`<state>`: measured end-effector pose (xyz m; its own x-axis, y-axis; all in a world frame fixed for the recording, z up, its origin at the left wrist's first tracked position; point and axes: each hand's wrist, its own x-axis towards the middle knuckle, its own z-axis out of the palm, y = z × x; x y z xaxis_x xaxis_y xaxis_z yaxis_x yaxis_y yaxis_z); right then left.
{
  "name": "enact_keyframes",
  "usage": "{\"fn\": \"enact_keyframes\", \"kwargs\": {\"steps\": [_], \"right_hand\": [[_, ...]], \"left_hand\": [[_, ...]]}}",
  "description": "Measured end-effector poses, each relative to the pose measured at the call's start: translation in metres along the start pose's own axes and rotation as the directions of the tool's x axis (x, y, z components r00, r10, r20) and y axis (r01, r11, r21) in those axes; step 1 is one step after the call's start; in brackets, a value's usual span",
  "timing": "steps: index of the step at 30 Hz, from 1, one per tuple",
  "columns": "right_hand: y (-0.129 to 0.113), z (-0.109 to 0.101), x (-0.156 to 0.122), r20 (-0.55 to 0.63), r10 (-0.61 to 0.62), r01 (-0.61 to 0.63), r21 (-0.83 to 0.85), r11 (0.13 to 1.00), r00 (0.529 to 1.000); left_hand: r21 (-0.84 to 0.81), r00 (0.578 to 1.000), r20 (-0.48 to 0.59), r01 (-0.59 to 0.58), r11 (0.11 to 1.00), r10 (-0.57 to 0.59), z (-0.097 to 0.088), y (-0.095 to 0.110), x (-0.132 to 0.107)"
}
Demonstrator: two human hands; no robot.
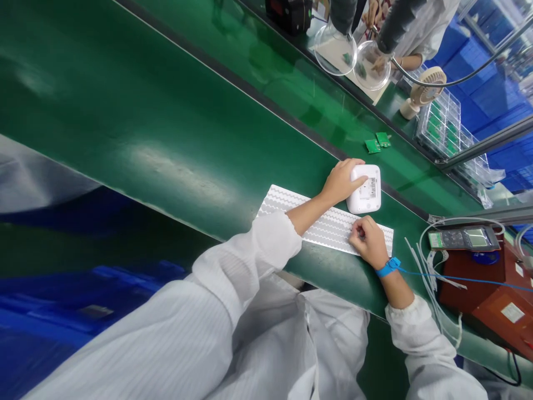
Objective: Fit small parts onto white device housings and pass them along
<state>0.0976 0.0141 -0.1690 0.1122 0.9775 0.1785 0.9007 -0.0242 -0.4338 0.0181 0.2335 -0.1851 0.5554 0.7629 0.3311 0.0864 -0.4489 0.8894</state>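
My left hand (342,182) grips the left side of a white square device (370,201) with rounded corners, its thumb lying over the face. A printed label shows on that face. Under my left forearm lies a long white sheet (327,229) with rows of grey wavy-edged strips. Over the sheet's right end is my right hand (370,242), its fingers curled and pinched together; what they hold, if anything, I cannot make out. A blue wrist strap (388,267) with a cord is around my right wrist.
Two small green circuit boards (377,143) lie beyond the device. At right, a handheld meter (465,239) rests by a reddish-brown box (491,278), with loose white strips (428,283) nearby. Across the bench are a small fan (428,86), clear trays (445,119) and a co-worker's hands (381,61).
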Motion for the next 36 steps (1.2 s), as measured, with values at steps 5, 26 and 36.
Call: {"fn": "enact_keyframes", "kwargs": {"steps": [5,26,36], "right_hand": [[0.0,-0.006,0.008,-0.263,0.077,-0.085,-0.019,0.996,0.962],[0.009,0.008,0.03,-0.226,0.057,-0.089,-0.131,0.987,0.972],[0.002,-0.001,0.028,-0.303,0.11,-0.121,-0.016,0.993,0.947]], "left_hand": [[0.01,1.0,-0.004,-0.001,1.0,0.001,-0.001,0.0,-0.001],[0.02,1.0,0.0,0.008,1.0,-0.008,-0.002,0.0,-0.002],[0.019,1.0,0.012,0.008,1.0,-0.008,-0.003,0.0,-0.004]]}}
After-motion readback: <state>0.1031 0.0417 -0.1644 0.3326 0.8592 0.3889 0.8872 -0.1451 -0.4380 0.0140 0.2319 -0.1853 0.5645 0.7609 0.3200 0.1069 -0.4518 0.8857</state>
